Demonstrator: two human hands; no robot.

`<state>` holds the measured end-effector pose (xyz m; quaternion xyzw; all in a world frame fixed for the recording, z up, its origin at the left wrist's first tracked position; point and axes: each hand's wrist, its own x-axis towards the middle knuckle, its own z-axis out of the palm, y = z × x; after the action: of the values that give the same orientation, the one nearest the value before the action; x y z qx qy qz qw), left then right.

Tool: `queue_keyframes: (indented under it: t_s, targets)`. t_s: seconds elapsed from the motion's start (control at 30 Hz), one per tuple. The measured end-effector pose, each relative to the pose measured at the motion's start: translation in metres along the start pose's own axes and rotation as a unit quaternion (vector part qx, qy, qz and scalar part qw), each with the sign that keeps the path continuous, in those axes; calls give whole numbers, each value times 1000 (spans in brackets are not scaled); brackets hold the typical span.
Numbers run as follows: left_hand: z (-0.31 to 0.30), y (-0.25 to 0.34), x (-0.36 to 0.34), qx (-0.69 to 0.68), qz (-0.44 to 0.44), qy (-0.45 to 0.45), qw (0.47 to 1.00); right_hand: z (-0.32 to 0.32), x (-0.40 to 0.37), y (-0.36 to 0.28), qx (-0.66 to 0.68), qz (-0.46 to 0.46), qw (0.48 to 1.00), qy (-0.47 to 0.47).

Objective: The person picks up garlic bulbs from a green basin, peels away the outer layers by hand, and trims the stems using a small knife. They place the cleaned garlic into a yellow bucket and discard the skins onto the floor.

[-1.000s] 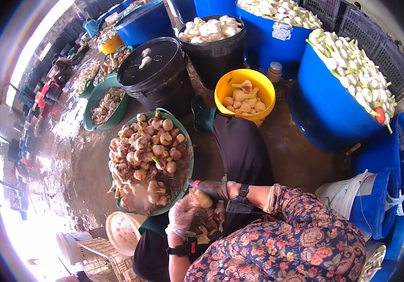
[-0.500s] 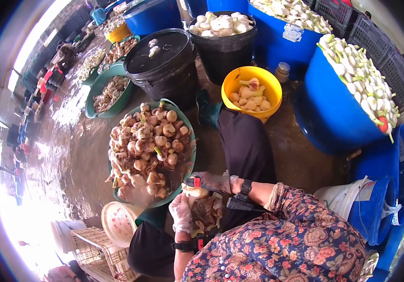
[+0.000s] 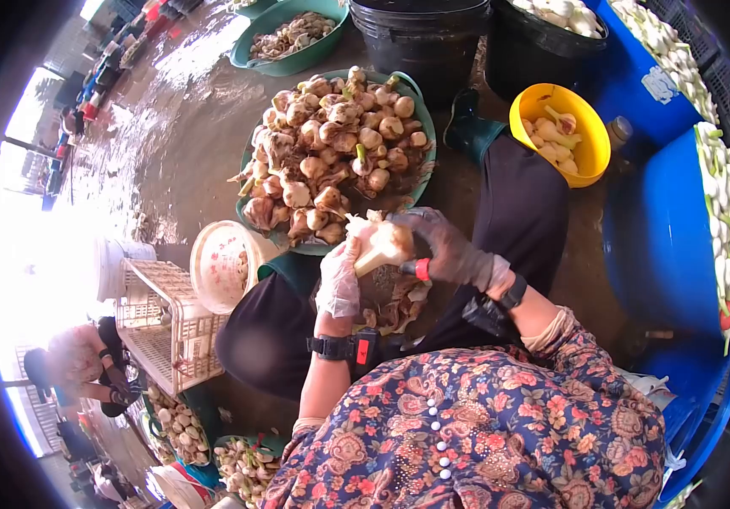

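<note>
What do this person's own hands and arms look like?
The left hand wears a thin translucent glove; the right hand, a dark grey glove with a translucent cuff. Black wrist straps carry boxy modules, the left one marked red. Dark blue floral sleeves end in beige cuffs.

Strong glare at left, dark curved edges.

Everything stands on a wet, brown-grey floor [image 3: 199,161], shiny with glare at the left. Directly on it sit a wide, round, green plastic basin [image 3: 427,102], a smaller green plastic basin [image 3: 301,61], a black round plastic bucket [image 3: 420,51], a round yellow plastic bucket [image 3: 594,146] and a large blue plastic tub [image 3: 653,229]. A dark-green boot [image 3: 471,131] rests there too (just beside the yellow bucket).
</note>
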<state>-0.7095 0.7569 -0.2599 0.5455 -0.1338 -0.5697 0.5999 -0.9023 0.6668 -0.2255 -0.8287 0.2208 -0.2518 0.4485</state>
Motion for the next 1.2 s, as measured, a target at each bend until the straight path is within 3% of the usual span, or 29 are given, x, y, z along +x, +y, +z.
queue_keyframes:
  t_s: [0.03,0.17,0.3,0.4,0.5,0.53,0.6,0.63,0.7,0.73,0.83,0.87,0.9,0.93,0.97,1.0,1.03,1.07,1.1,1.17,1.2]
  targets:
    - [0,2,0,-1,17,-14,1000,5,-1,-6,-183,-36,982,36]
    - [10,5,-5,11,28,-29,999,28,-3,-3,-299,-118,946,32]
    - [6,-6,-11,-87,-9,-28,996,36,2,-4,-138,-82,987,17]
    - [12,-16,-18,-129,0,-27,991,29,-1,-9,-102,-19,994,-20]
    - [11,-23,-21,-154,8,-17,988,30,-4,-8,-117,-45,992,20]
    - [13,-21,-25,-149,5,1,989,31,-4,-6,-61,-14,995,79]
    - [10,-17,-28,-57,109,28,992,36,0,7,52,47,978,197]
    - [5,-13,-23,-260,57,1,964,41,1,26,187,139,949,212]
    - [-3,-12,-33,-154,58,13,986,49,3,66,440,312,812,223]
    - [10,-4,-41,-168,95,-11,981,40,7,48,489,350,763,238]
    - [10,19,-54,-162,157,-83,971,21,-1,94,666,431,579,189]
    - [7,29,-63,-194,164,-91,963,13,-4,89,616,494,571,225]
    - [5,40,-71,-228,172,-101,953,9,-7,96,638,475,551,253]
    - [-10,45,-75,-109,152,-43,981,3,-8,95,667,458,539,234]
    - [-21,46,-70,-142,113,-72,981,0,-13,92,695,443,523,215]
    - [-26,52,-63,88,43,-84,992,-2,-14,83,711,437,512,202]
    - [-28,57,-55,315,-25,-93,944,-6,-10,73,728,425,503,189]
    - [-33,29,-42,419,49,-149,894,-6,-6,64,744,415,493,175]
    - [-23,18,-40,569,100,-90,811,-2,-5,57,753,406,486,178]
    - [1,6,-29,376,76,-11,924,6,-1,47,769,388,473,184]
    - [25,13,-34,369,108,7,923,13,-1,58,770,384,489,145]
